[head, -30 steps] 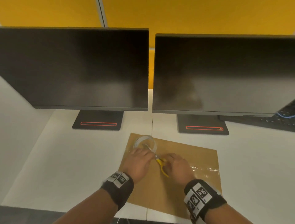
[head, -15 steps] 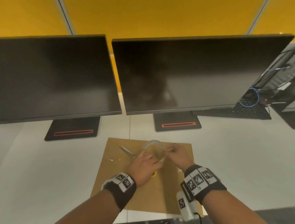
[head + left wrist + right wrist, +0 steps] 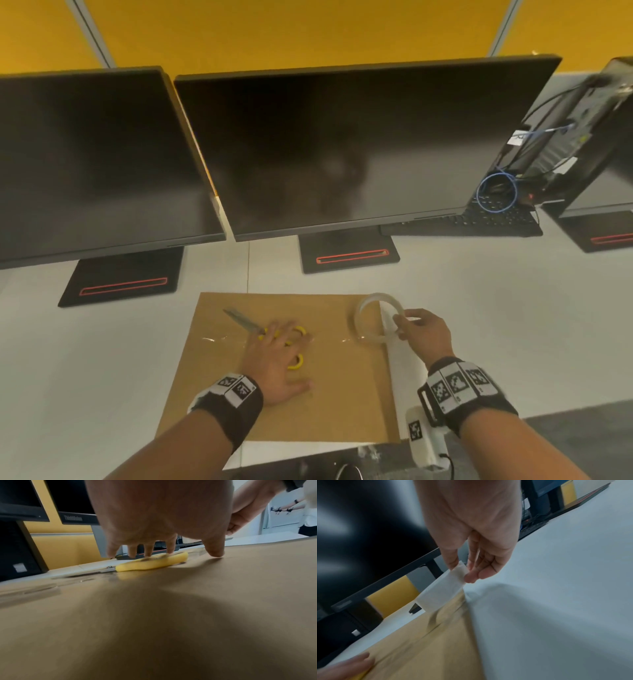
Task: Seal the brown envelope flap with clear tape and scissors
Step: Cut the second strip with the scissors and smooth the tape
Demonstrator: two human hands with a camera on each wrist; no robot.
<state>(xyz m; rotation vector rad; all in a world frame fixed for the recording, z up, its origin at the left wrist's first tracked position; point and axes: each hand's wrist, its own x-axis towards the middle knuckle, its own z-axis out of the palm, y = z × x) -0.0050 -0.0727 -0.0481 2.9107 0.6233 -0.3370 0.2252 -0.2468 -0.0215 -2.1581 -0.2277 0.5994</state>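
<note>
A brown envelope (image 3: 322, 394) lies flat on the white desk (image 3: 513, 325), with a strip of clear tape (image 3: 219, 340) stuck across it. Yellow-handled scissors (image 3: 298, 331) lie on the envelope, blades pointing far left. My left hand (image 3: 274, 359) rests flat over the handles, fingers straight; the left wrist view shows its fingertips (image 3: 148, 553) touching the yellow handle (image 3: 150, 563) on the envelope (image 3: 171, 615). At the envelope's right edge my right hand (image 3: 419, 330) holds the clear tape roll (image 3: 371, 317) upright. The right wrist view shows my right hand (image 3: 462, 572) pinching the roll (image 3: 441, 589) over the envelope (image 3: 428, 642).
Two dark monitors (image 3: 85, 161) (image 3: 342, 147) on black stands (image 3: 120, 281) (image 3: 349, 255) stand just behind the envelope. A black keyboard (image 3: 479, 219), a blue cable coil (image 3: 496, 192) and a computer case (image 3: 582, 137) sit at the far right. The desk's front edge (image 3: 548, 416) is close.
The scissors passed from my right hand to lying on the envelope under my left hand. My right hand took the tape roll and carried it to the envelope's right edge. The view swung right.
</note>
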